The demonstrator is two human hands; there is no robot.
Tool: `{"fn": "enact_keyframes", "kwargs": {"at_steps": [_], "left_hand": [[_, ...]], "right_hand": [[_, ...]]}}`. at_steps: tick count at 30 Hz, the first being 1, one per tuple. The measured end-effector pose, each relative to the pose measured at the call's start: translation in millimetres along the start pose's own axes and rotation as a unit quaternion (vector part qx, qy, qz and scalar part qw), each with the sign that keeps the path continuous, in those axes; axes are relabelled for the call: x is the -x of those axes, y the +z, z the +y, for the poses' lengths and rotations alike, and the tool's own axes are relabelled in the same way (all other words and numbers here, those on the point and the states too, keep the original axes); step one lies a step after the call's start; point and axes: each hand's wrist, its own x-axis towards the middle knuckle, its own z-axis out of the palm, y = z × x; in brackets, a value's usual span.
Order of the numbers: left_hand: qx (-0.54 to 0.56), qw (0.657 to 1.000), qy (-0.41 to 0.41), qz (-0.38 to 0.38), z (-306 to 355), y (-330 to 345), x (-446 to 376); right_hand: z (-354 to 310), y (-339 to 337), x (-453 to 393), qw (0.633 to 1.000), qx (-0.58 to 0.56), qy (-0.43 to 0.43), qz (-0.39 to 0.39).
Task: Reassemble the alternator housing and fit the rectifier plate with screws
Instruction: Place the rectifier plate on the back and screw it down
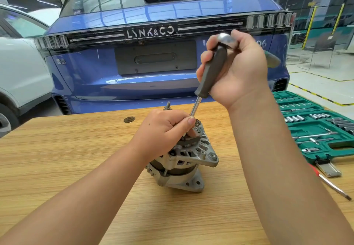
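The right hand is curled tight round the screwdriver handle, above the alternator standing on the table. The left hand pinches the shaft low down atop the alternator — tip and screw hidden behind its fingers.

Two bare arms come in from the bottom, over the tabletop. No sleeves show on them at all. The left hand wears no glove, no ring and no watch. It has one small dark dot on its back. The right hand is bare too, and so are its fingers.
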Motion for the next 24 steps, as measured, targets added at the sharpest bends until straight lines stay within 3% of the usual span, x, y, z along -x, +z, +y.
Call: {"fn": "enact_keyframes", "kwargs": {"at_steps": [6, 15, 19, 21, 24], "left_hand": [[-0.005, 1.000, 0.012, -0.002, -1.4, 0.0, 0.3], [-0.012, 1.000, 0.028, 0.000, 0.4, 0.0, 1.9], [-0.008, 1.000, 0.020, 0.004, 1.1, 0.2, 1.2], [-0.010, 1.000, 0.019, 0.007, 0.6, 0.3, 1.4], [-0.016, 0.999, 0.025, 0.012, 0.7, 0.7, 2.0]], "right_hand": [[-14.7, -6.1, 0.8, 0.995, 0.022, 0.076, -0.055], [-17.1, -3.5, 4.0, 0.999, 0.015, 0.041, -0.023], [1.3, 4.1, 8.8, 0.997, -0.029, -0.035, 0.068], [15.0, 13.5, 10.4, 0.989, -0.054, -0.110, 0.083], [26.6, 22.6, 11.5, 0.978, 0.013, -0.192, 0.077]]}}
